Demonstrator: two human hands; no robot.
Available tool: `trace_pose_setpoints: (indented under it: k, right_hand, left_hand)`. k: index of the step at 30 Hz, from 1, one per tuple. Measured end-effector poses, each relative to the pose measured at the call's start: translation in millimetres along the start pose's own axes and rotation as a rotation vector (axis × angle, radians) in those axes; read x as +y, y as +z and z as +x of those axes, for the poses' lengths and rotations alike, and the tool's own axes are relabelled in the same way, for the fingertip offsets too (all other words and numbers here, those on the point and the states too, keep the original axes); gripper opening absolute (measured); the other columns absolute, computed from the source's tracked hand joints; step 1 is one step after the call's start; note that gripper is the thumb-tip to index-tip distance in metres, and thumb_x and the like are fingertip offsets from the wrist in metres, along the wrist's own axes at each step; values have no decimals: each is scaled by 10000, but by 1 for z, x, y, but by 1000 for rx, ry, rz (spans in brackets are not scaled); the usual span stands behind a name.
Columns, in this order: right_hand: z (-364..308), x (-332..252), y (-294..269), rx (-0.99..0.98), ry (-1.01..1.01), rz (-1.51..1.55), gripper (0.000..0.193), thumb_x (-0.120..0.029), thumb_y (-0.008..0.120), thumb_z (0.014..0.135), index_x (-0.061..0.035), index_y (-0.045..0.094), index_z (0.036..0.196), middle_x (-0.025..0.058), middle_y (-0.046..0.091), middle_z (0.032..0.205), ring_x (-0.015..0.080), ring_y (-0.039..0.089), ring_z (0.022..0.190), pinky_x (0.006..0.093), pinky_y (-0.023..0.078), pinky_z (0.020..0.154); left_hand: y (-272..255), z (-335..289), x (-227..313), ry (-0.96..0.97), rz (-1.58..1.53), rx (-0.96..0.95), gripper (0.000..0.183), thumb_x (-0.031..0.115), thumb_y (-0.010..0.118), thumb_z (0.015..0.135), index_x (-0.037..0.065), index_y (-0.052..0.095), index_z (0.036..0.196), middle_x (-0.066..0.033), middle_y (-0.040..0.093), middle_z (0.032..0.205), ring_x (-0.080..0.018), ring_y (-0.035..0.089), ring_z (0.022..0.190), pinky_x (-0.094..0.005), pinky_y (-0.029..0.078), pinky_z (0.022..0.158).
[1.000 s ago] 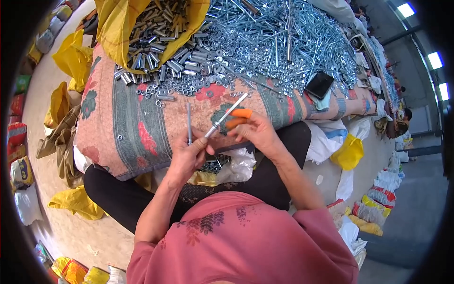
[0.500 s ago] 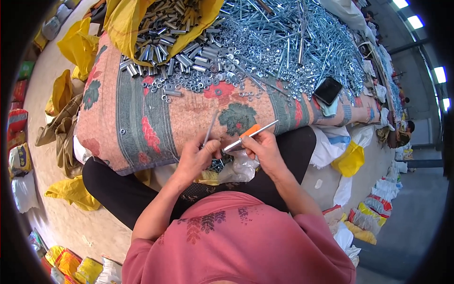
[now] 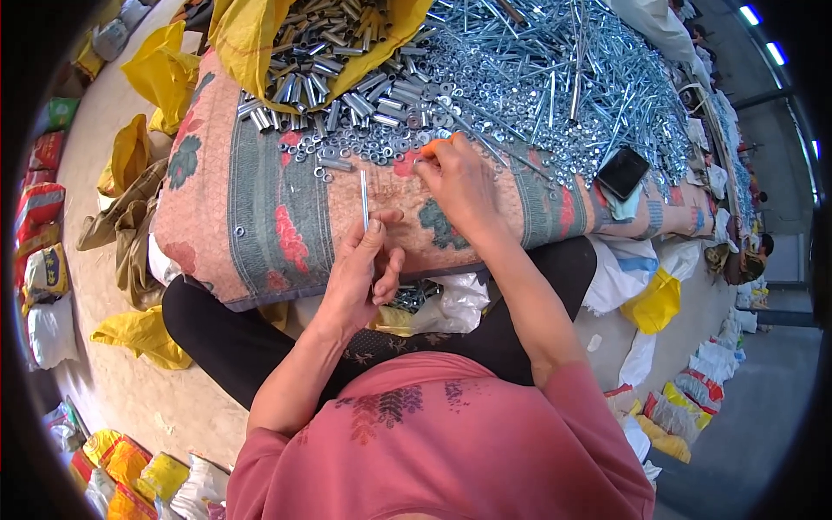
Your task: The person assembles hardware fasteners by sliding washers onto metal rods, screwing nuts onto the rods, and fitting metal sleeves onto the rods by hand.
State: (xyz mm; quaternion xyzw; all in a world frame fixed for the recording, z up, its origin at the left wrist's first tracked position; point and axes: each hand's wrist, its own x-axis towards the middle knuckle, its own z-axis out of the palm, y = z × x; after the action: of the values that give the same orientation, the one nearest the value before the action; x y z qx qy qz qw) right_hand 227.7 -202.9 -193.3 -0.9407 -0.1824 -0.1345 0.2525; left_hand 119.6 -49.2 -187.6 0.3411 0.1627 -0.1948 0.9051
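Observation:
My left hand (image 3: 357, 270) is closed on a thin silver metal rod (image 3: 365, 201), which stands up from between thumb and fingers above the flowered cloth. Farther forward, my right hand (image 3: 461, 184) reaches to the near edge of a heap of washers and nuts (image 3: 373, 145). Its fingertips are pinched together; whatever is between them is too small to make out. An orange cover (image 3: 431, 148) shows at a finger of that hand. Below my hands, an open plastic bag (image 3: 459, 303) with metal pieces in it lies by my lap.
Short metal tubes (image 3: 334, 52) spill from a yellow sack (image 3: 247, 43) at the far left. Long bolts (image 3: 555, 61) are heaped to its right. A black phone (image 3: 623, 172) lies on the patterned cloth (image 3: 351, 195). Sacks (image 3: 160, 477) stand on the floor around.
My right hand has left the rod it held beside my left hand and moved forward to the washers. A rod now stands upright in my left hand. The view has shifted slightly.

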Motion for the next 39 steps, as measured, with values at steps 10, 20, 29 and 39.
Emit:
trace_pose_setpoints:
  k: [10,20,29,39]
  right_hand:
    - [-4,8,-6,2,96,282,108,-99,629,771,-25,598,844,71,575,693,167,552,602,299,445,566]
    - [-24,6,-26,-102,368,1001,128,-74,621,822,-34,641,942,-28,592,702,24,511,610,168,419,549]
    - [-32,-13,-4,-104,392,1031,143,-65,632,805,-22,635,942,1,620,711,58,543,579,195,447,532]
    - [-36,-6,-2,39,452,958,100,-83,609,829,-6,567,877,39,604,697,71,566,580,199,440,498]
  left_hand:
    - [-2,91,28,962,1591,274,182,159,608,783,28,544,892,-114,535,763,-295,563,612,-368,453,551]
    - [7,97,30,983,1767,330,108,108,535,791,1,523,786,-171,554,794,-335,593,635,-435,459,561]
    - [16,54,17,263,487,139,150,151,596,834,67,548,718,44,503,600,-11,359,433,-165,232,390]
    - [12,33,18,130,478,12,220,161,504,888,-21,584,983,14,527,673,-21,409,486,-171,285,420]
